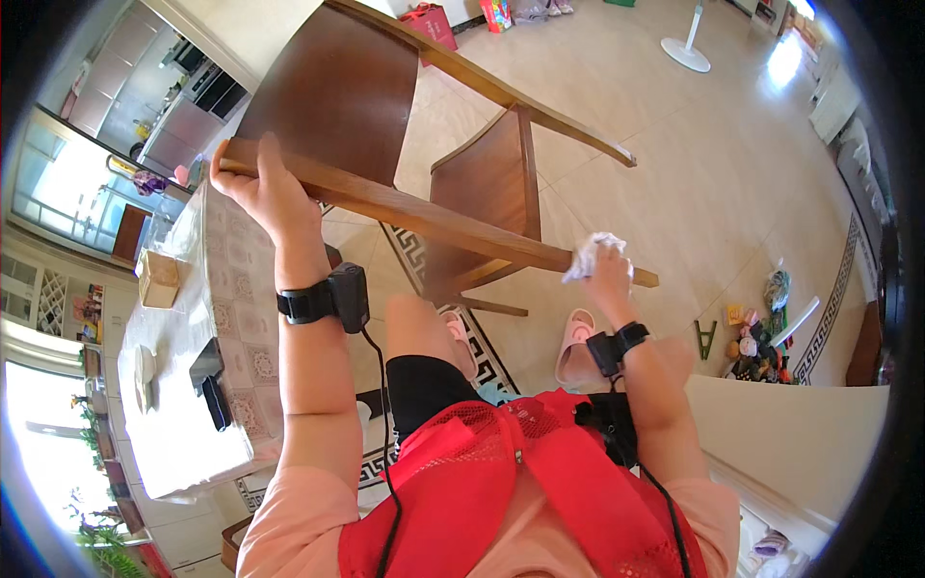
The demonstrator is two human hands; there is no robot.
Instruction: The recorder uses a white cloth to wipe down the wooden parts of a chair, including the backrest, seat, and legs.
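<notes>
A brown wooden chair (441, 212) is tilted in front of me, its long side rail running from left to right. My left hand (271, 191) grips the rail's left end, beside a broad curved brown panel (340, 87). My right hand (613, 282) presses a crumpled white cloth (598, 251) against the rail near its other end. The rail's tip pokes out just past the cloth. A second, smaller panel (484, 188) sits between the two long rails. The fingers of my right hand are partly hidden by the cloth.
On my left stands a table with a patterned cover (246, 318), bearing a tissue box (159, 280) and a dark phone-like case (215, 403). Small toys (755, 350) lie on the tiled floor at right. A white fan base (685, 55) and a red bag (431, 27) are farther off.
</notes>
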